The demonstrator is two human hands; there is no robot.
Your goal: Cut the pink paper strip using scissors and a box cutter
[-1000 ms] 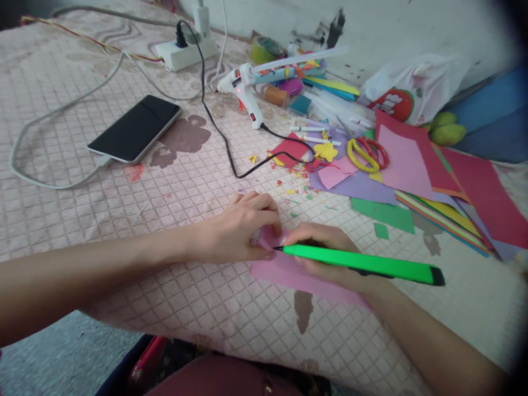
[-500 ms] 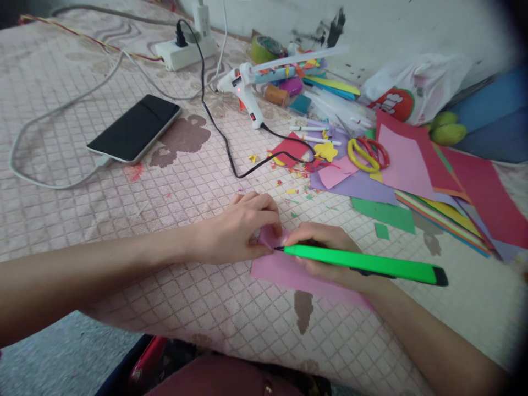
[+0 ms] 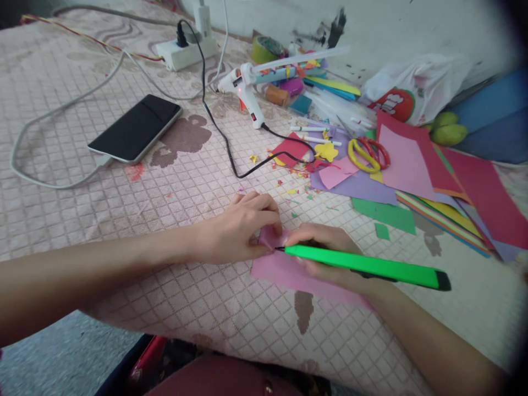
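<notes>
My right hand [image 3: 330, 242] grips a bright green pen [image 3: 371, 265] with a black end cap, which lies slanted across the hand. The pen's thin dark tip points left, close to my left thumb. Under both hands lies a strip of pink paper [image 3: 284, 280] on the cloth. My left hand [image 3: 243, 225] is curled, with thumb and fingertips closed on a raised part of the pink paper beside the pen tip. My fingers partly cover this spot, so whether the raised part is a fold or a separate piece I cannot tell.
Beyond the hands are a white glue gun [image 3: 247, 93], its black cord, a phone [image 3: 136, 129] on a cable, and a power strip [image 3: 187, 52]. To the right lie scissors [image 3: 363, 155], coloured paper sheets [image 3: 404, 159], a green scrap [image 3: 381, 231] and a plastic bag [image 3: 416, 88].
The pen's rear end has dipped slightly down and to the right. Both hands stay in nearly the same place on the pink paper.
</notes>
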